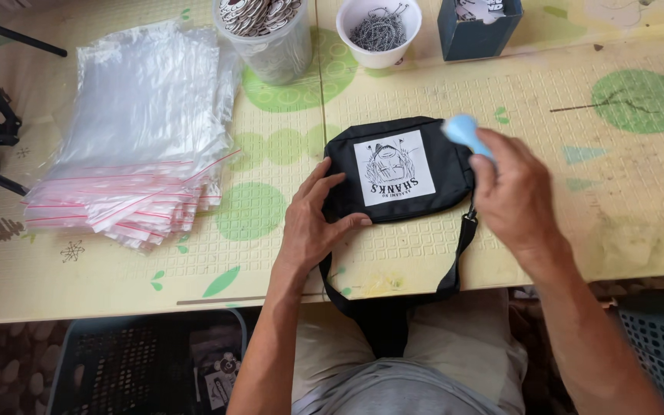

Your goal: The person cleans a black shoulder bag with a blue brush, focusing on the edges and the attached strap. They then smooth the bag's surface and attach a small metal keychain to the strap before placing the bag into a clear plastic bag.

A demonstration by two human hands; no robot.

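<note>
A black bag (398,169) lies near the table's (501,253) front edge, steadied by the left hand (313,223) with fingers spread flat. The right hand (512,196) is clenched on a light-blue tool (464,132). The strap (455,269) hangs over the edge; a snag could drag the bag off.

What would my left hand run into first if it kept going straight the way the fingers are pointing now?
The left hand already touches the left end of the black bag. Its fingers point up and right across the bag, so it would probably slide onto the bag's white printed patch first.
</note>
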